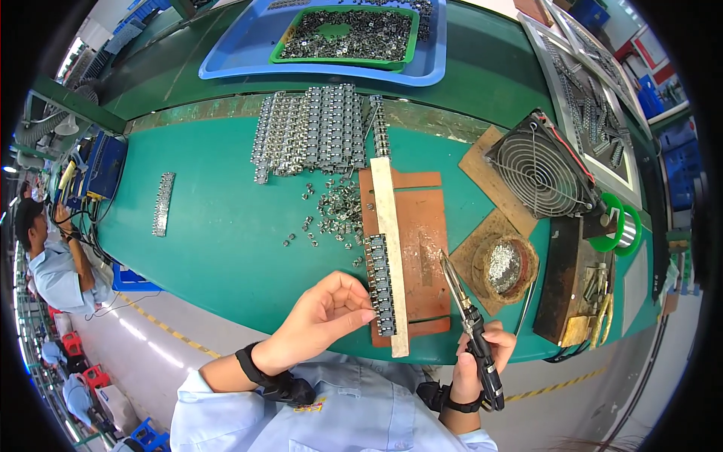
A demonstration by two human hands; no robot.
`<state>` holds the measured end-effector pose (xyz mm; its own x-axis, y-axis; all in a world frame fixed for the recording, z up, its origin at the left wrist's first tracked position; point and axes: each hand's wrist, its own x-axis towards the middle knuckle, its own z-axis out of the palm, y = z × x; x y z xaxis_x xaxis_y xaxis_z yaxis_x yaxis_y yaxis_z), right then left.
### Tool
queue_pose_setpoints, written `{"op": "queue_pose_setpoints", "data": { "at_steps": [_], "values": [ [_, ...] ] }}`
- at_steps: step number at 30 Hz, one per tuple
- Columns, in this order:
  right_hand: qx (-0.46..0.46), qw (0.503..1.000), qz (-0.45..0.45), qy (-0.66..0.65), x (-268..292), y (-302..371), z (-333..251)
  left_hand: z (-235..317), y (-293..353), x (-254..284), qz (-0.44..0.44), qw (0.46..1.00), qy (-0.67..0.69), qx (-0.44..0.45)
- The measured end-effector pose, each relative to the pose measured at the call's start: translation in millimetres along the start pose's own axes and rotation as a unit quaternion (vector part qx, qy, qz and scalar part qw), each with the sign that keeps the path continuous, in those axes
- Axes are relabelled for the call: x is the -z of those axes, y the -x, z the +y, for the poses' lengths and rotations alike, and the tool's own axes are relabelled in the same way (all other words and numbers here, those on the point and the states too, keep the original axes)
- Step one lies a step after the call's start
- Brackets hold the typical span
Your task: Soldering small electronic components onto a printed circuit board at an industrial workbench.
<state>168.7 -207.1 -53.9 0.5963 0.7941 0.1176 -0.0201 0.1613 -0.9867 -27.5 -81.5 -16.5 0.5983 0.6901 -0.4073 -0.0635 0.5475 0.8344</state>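
**Between the two hands, a component strip and an iron**

Right at the left fingertips lies the strip of dark components (381,285), set along the left edge of a pale bar (392,256). The left hand (320,320) has its thumb and forefinger brought close together at the strip's near end; whether they pinch a small part or only steady the edge, I cannot tell. The right hand (468,381) is wrapped round the handle of a soldering iron (473,325), its tip pointing away from the body, apart from the strip, by the right edge of a brown board (425,297).

Good work here probably means seating the strip flush against the bar, so that it cannot skate, and leaving the left fingertips clear of the hot tip. A brief, light touch per joint should serve better than pressing.

Just beyond the iron, a round bowl (479,264) of silvery bits seems handy for clearing the tip. Ahead of the left hand lie loose parts (343,205), then rows of strips (310,132); farther right, a fan (538,169) might draw off fumes.
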Motion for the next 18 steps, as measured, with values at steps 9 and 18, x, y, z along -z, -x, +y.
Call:
{"op": "queue_pose_setpoints", "data": {
  "at_steps": [9, 18],
  "values": [
    [0.005, 1.0, 0.001, 0.015, 0.3, -0.8, 1.8, 2.7, -1.9, 4.1, -0.012, 0.998, -0.034, 0.043],
    [-0.007, 1.0, 0.026, 0.007, -5.8, -1.1, -3.6, 8.1, -3.7, 9.5, -0.075, 0.991, -0.078, 0.077]
  ]
}}
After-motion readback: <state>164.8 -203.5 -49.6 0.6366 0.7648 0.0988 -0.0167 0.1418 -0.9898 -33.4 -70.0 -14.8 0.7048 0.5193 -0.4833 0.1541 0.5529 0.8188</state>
